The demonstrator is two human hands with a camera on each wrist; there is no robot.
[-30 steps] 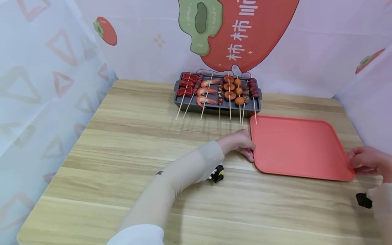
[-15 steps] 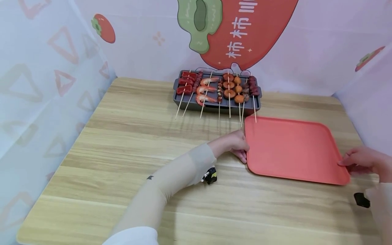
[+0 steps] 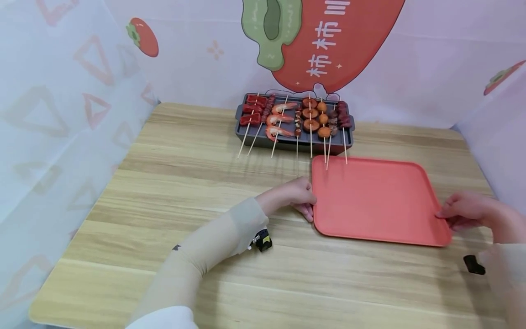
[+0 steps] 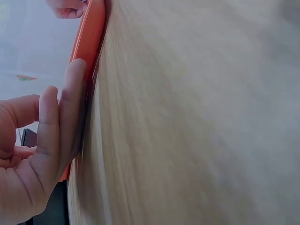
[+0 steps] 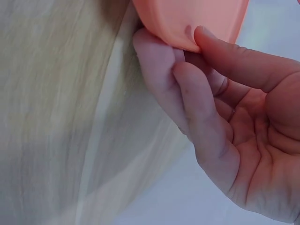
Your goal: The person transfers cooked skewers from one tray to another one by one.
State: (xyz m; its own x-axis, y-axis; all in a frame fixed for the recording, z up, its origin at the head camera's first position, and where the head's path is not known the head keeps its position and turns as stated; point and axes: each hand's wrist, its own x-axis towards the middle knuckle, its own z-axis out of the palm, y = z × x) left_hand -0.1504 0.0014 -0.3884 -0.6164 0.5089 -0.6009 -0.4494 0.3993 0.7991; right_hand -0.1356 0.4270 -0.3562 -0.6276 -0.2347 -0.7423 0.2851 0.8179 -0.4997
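Note:
A flat red tray (image 3: 376, 198) lies on the wooden table (image 3: 185, 183), just in front of a dark grill pan (image 3: 242, 132) loaded with several food skewers (image 3: 296, 119). My left hand (image 3: 307, 203) is at the tray's left rim. In the left wrist view its fingers (image 4: 70, 108) lie straight along the red rim (image 4: 89, 37), and the thumb stands off it. My right hand (image 3: 445, 217) pinches the tray's near right corner. The right wrist view shows the thumb on top of the rim (image 5: 197, 18) and curled fingers (image 5: 164, 70) under it.
Some skewer sticks overhang the pan's front and reach over the tray's far edge. A printed cloth backdrop walls the table at the back and on both sides. Bare wood lies to the left and along the front. Small black cameras (image 3: 263, 241) sit on both wrists.
The tray has slid to the left across the table with both hands at its ends. Its far left corner now lies under the overhanging skewer sticks.

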